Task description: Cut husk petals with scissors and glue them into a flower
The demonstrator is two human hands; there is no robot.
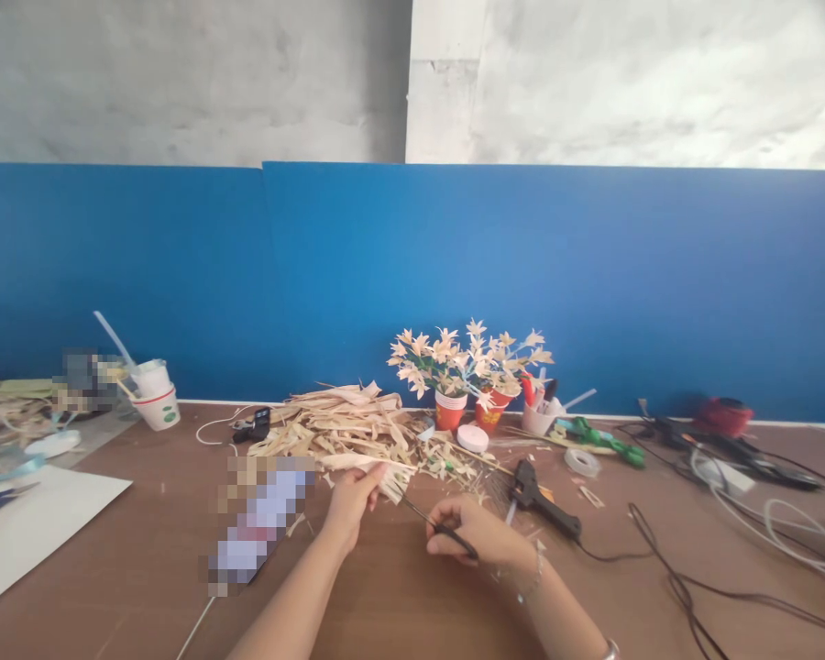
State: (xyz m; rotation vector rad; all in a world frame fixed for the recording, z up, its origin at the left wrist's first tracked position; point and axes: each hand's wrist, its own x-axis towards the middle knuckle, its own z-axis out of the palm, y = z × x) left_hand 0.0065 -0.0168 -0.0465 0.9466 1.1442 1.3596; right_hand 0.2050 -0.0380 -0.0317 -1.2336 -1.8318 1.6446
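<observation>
My left hand (350, 504) pinches a pale dried corn husk (392, 484), whose right end looks split into strips. My right hand (478, 532) is closed round the black handles of a pair of scissors (457, 541). The thin blades point up and left, their tips at the husk's lower right edge. Whether the blades are apart I cannot make out. Behind my left hand lies a heap of similar dried husks (336, 417). Small scraps (454, 463) are strewn just beyond the scissors.
Red paper cups (448, 414) hold husk flowers (446, 348). A black glue gun (546, 504) with its cord lies to the right, near a tape roll (582, 462) and tangled cables (784, 522). Left are a blurred phone-like object (265, 522), a white cup (159, 410) and a white sheet (41, 522).
</observation>
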